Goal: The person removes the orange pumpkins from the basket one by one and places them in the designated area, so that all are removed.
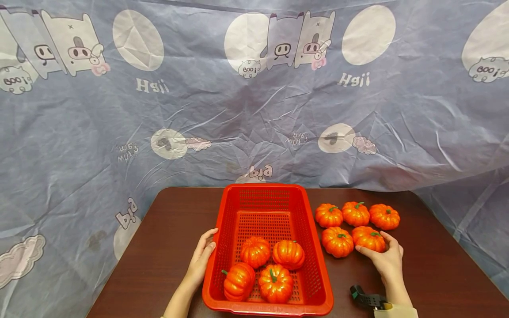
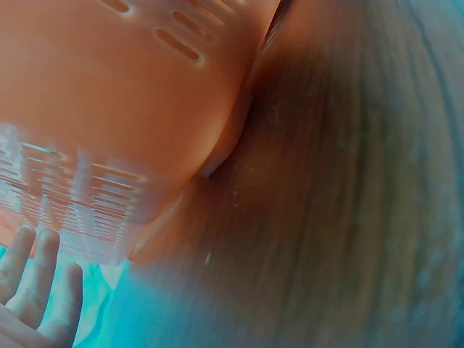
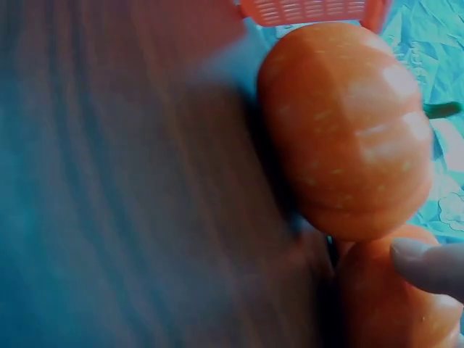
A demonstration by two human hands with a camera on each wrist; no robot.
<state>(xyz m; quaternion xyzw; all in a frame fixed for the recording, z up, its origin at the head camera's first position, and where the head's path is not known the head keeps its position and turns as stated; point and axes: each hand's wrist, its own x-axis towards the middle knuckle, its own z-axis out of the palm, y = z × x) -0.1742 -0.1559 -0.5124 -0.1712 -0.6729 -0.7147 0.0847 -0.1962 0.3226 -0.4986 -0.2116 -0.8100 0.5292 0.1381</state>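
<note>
Table: dark brown, under the basket.
Basket: red, four pumpkins inside, towards the near end.
Left hand: fingers straight, touching the basket's left side.
Right hand: well apart from the left, pinching a pumpkin (right of the basket, near row).
Other pumpkins: four around that one.

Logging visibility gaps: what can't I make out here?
Left wrist view: most of the left hand, cut off at bottom left.
Right wrist view: most of the right hand, cut off by the right edge.
Right wrist view: part of the lower pumpkin, cut off by the bottom edge.
Right wrist view: grain of the table, blurred.
</note>
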